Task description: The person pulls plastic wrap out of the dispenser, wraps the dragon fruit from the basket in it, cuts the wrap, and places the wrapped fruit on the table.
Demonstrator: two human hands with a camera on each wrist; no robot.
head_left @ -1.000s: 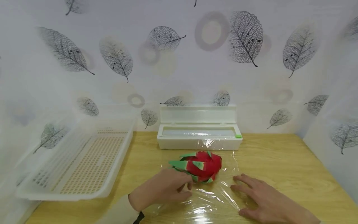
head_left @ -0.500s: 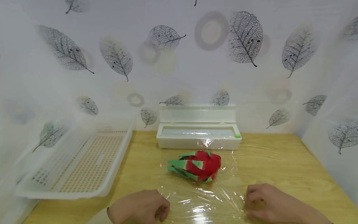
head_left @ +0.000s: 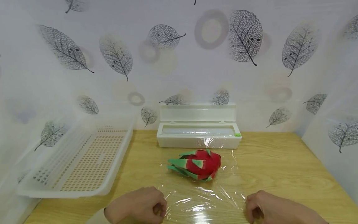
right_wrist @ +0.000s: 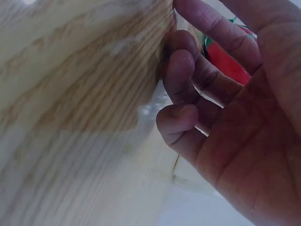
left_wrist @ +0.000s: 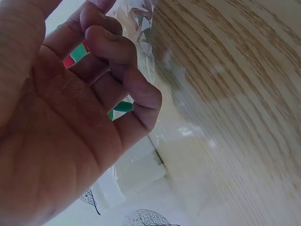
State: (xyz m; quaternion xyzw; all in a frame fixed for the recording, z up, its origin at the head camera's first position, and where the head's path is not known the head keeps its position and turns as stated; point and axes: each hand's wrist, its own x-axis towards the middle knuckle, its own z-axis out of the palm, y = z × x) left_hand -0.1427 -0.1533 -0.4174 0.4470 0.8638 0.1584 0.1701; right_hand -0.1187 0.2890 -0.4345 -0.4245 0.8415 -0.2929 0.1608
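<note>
Now the left hand (head_left: pixel 141 203) has drawn back from beside the red-and-green dragon fruit (head_left: pixel 199 165), where it was a second ago, to the near left of a clear plastic film (head_left: pixel 193 200). The right hand (head_left: pixel 275 207), whose fingers were spread, now sits curled at the film's right side. Both hands have bent fingers at the film; whether the fingertips pinch it I cannot tell. The fruit has kept its place in the middle, its green tips pointing left, within the film's glossy outline.

Behind it, a white box (head_left: pixel 198 142) with raised lid stands near the back edge of the wooden surface (head_left: pixel 279 161). A white basket (head_left: pixel 114 174) takes up the left edge. Bare wood separates basket and fruit; a wider stretch runs from the right hand to the slanting right edge, where a leaf-printed sheet (head_left: pixel 195 71) hangs, as it does behind.
</note>
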